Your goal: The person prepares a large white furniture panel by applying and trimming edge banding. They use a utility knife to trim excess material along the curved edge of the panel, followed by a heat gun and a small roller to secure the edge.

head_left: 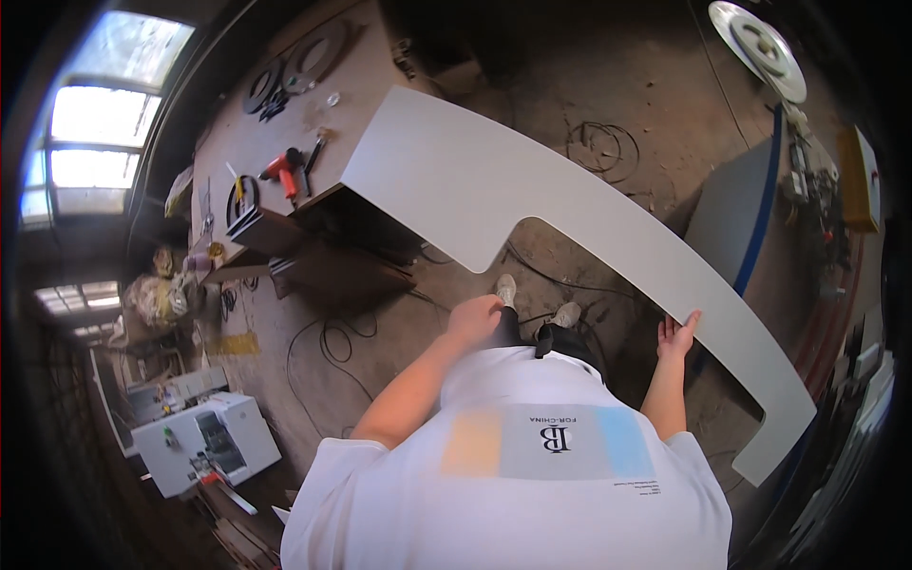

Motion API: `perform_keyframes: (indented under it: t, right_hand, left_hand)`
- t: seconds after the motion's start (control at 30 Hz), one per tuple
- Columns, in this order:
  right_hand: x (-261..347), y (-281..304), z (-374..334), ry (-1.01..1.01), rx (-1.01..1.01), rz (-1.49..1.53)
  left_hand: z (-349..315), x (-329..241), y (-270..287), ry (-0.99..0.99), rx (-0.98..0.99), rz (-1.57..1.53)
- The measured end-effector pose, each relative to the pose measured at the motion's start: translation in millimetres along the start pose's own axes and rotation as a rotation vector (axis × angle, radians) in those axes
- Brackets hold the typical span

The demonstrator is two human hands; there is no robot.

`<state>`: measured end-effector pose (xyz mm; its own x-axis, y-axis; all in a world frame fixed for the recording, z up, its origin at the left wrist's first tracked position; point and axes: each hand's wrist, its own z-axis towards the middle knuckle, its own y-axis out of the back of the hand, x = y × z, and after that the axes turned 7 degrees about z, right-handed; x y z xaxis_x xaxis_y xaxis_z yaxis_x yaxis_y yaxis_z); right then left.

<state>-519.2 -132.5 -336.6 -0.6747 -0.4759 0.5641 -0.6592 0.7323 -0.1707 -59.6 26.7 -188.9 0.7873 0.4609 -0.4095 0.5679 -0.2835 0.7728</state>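
Observation:
A large pale grey curved board (560, 180) with a cut-out along its near side stretches from the worktable at the far left toward the lower right. My right hand (676, 334) grips the board's inner edge, with fingertips showing on its upper face and the rest of the hand beside the edge. In front of my waist, apart from the board, is my left hand (472, 321). Its fingers are curled inward, and whatever they may hold is hidden. The board's wide far-left end overlaps the table's corner.
On the worktable (356, 71) lie a red heat gun (283, 171), a tape-like coil (316, 52) and small tools. Dark cables (337, 342) loop over the floor. A white machine (204, 442) stands at lower left, a blue-edged panel (736, 204) at right. A round disc (757, 47) is at upper right.

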Motion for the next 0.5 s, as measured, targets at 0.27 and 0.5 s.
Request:
perform_keyframes:
  t: [0.27,0.5]
  right_hand:
    - [-31,-47,-30,-0.001,0.053,-0.087]
    - [-114,-117,-78,-0.032,0.247,-0.479]
  left_hand:
    - [-3,131,3,0.173,-0.307,-0.301]
    - [51,275,105,0.299,-0.455,-0.546]
